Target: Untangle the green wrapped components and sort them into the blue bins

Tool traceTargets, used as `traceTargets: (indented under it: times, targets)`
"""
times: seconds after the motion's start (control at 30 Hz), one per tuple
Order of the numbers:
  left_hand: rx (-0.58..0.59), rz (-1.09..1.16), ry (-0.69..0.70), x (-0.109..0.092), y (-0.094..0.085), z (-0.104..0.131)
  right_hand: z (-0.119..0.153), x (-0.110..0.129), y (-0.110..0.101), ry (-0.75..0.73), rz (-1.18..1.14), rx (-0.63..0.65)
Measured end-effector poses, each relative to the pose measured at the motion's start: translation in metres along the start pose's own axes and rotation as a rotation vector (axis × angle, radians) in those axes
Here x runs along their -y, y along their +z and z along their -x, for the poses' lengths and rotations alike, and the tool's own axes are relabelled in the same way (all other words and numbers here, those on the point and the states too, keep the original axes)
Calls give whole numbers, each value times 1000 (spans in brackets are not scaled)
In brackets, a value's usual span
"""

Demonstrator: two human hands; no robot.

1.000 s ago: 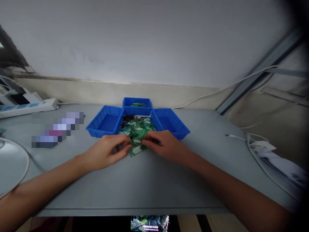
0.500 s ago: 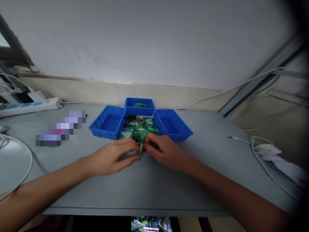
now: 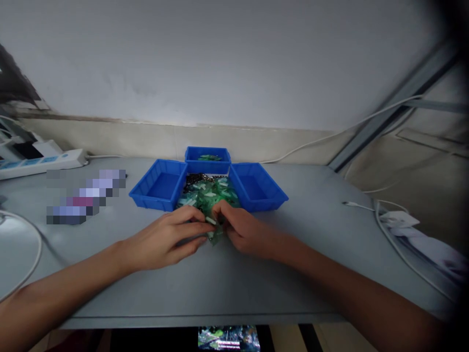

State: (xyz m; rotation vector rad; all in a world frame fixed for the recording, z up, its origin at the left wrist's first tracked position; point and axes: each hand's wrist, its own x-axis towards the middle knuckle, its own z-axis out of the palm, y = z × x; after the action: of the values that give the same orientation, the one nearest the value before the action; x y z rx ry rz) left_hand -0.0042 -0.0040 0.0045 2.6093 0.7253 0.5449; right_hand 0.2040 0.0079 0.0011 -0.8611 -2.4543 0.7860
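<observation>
Centre of the frame, the left hand (image 3: 163, 242) and right hand (image 3: 252, 232) pinch a green packet (image 3: 215, 236), apparently mid-handling; that flimsy thing calls for light fingertips.

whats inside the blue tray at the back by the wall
The back blue tray holds a small heap of green pieces. Its front wall covers the bottom, so anything lower down can't be seen.

Both hands (image 3: 212, 227) pinch a green packet (image 3: 215, 236).
</observation>
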Motion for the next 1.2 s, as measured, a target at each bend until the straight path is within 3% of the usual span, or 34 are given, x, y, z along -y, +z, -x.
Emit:
traceTargets:
  times: [0.17,0.37,0.53,0.73,0.9,1.07,1.2]
  targets:
    - [-6,-31,-38,0,-2,1,0,8,-5,34,-51,12]
    - [-57,49,-55,2,-2,-1,-3,7,-2,33,-27,-123]
    - [-319,357,-211,7,0,-3,-3,7,-4,56,13,-194]
    - [-236,395,-236,6,-4,-5,-3,9,-6,66,-11,-178]
    - [-163,214,-298,6,-6,-4,-3,8,-6,66,14,-155]
    - [-192,97,-339,6,-5,-4,-3,6,-5,85,29,-197]
    - [-218,138,-331,6,-6,-5,-5,4,-6,77,67,-237]
